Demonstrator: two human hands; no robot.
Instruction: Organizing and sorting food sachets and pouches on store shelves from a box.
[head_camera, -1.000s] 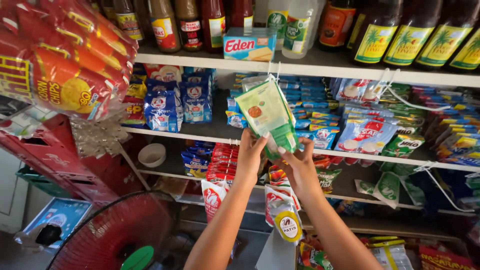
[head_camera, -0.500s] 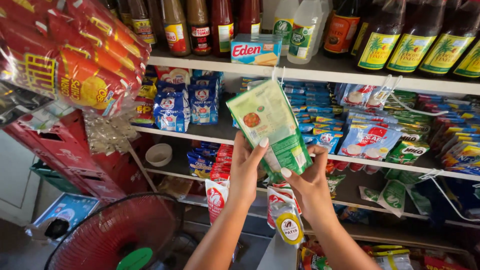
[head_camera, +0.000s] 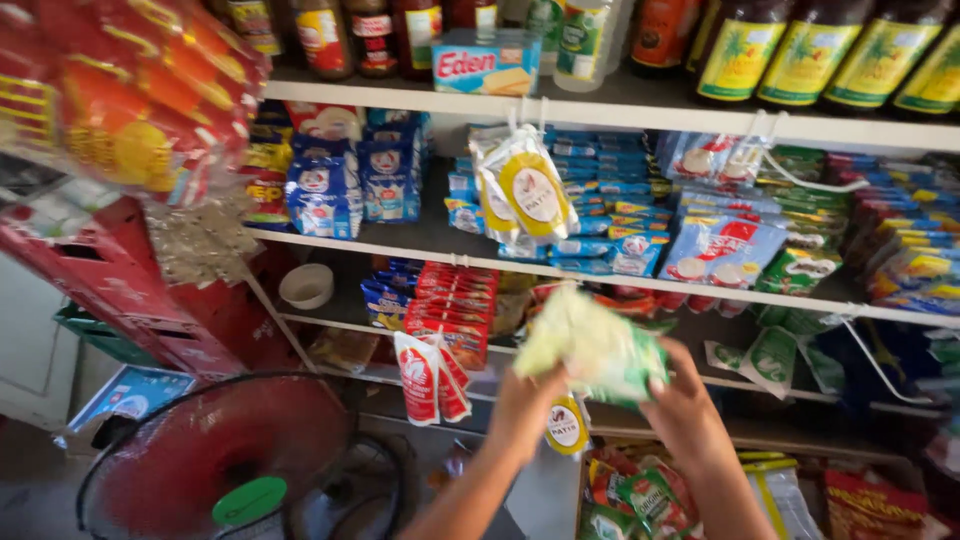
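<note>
Both my hands hold a bundle of pale green and white sachets (head_camera: 592, 345), blurred by motion, in front of the lower shelves. My left hand (head_camera: 525, 402) grips its left end and my right hand (head_camera: 680, 405) grips its right end. Above it, a bunch of clear sachets with yellow labels (head_camera: 525, 192) hangs from the upper shelf edge (head_camera: 640, 113). Red and white sachets (head_camera: 430, 375) hang to the left of my left hand.
The shelves carry dark bottles (head_camera: 815, 55), a blue box (head_camera: 485, 62), blue packets (head_camera: 345, 185) and many small sachets. Red and orange snack bags (head_camera: 130, 110) hang at top left. A red fan (head_camera: 220, 460) and a red crate (head_camera: 110, 280) stand at lower left.
My hands have come down from the upper shelf edge with the green and white sachet bundle. The yellow-labelled sachets behind it now show. The camera has moved closer.
</note>
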